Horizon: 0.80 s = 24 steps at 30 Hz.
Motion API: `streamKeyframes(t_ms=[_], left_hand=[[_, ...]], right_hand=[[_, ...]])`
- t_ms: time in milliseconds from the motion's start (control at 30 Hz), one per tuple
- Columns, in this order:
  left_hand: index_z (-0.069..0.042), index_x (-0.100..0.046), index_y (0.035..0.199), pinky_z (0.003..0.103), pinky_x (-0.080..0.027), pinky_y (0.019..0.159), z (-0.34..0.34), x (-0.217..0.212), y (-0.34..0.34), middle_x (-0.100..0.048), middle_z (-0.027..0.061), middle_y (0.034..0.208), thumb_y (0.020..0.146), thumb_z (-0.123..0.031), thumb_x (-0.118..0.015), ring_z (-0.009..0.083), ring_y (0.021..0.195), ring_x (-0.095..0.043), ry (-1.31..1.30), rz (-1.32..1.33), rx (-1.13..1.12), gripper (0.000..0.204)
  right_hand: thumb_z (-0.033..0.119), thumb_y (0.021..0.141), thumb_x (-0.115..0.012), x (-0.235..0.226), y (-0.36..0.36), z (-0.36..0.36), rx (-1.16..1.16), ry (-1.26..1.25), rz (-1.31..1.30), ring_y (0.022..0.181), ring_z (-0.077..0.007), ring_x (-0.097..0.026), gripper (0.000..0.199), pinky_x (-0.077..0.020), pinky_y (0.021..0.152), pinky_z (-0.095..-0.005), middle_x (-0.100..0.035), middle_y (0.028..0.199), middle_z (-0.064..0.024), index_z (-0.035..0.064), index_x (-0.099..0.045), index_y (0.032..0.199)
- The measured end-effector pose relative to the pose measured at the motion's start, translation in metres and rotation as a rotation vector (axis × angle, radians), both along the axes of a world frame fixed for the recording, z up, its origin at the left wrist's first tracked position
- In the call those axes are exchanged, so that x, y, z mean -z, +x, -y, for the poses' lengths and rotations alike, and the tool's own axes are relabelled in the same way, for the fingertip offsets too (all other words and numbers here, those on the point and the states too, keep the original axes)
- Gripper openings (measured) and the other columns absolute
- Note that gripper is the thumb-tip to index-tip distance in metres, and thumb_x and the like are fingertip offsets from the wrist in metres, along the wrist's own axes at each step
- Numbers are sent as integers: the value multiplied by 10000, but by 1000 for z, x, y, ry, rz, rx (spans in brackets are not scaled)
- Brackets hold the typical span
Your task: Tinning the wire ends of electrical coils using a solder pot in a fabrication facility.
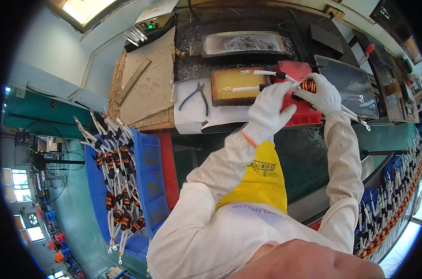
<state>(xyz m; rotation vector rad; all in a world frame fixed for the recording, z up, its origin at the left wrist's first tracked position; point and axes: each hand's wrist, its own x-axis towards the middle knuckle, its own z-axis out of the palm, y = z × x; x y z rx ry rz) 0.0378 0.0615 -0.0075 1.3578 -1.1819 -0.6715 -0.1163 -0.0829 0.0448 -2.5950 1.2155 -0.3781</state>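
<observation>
A copper-wound coil [308,85] with black wrapping and white leads is held over the red plastic tray [300,69]. My right hand [326,94], in a white glove, is closed around the coil from the right. The gloved fingers of my left hand [270,108] are closed on the white leads beside the coil. Two leads [248,88] with metal ring ends reach left over a rectangular pan of yellow material [227,96]. Other leads [355,114] with ring ends stick out to the right, below my right hand.
Pliers [195,99] with dark green handles lie on white paper left of the pan. Behind it sits a rectangular trough [243,43] with a silvery surface. A blue crate [150,186] at left holds several similar coils; more coils [392,221] stand in rows at right.
</observation>
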Motion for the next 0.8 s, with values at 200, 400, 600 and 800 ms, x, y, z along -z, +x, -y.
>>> streamKeyframes(t_ms=[200,400,600,800], left_hand=[[-41,-518,1261,445,-427,1028,85,49,3,-550,157,1240,854,-178,-594,348,1200,-513,-22,1264,-382,436],[-37,-556,1144,402,-473,962,96,51,-3,-581,152,1198,867,-157,-536,319,1132,-560,12,1157,-422,303],[-35,-553,1159,402,-470,979,94,60,-4,-582,151,1197,865,-147,-531,321,1158,-554,-82,1129,-511,315],[-38,-555,1134,397,-478,955,96,61,-5,-587,146,1162,829,-144,-555,312,1102,-569,-105,1094,-507,323]], right_hand=[[497,752,-776,13,3,7,-42,-105,35,978,-327,-643,543,-515,835,-409,-647,1030,-111,107,-625,1099],[491,753,-777,14,9,7,14,-133,53,957,-314,-656,529,-524,812,-404,-656,1024,-96,111,-635,1092],[479,754,-782,18,12,4,14,-174,100,941,-311,-667,504,-530,791,-398,-668,1007,-100,113,-647,1074],[480,745,-793,16,11,5,23,-167,86,928,-313,-670,504,-530,785,-398,-672,1001,-96,122,-647,1068]])
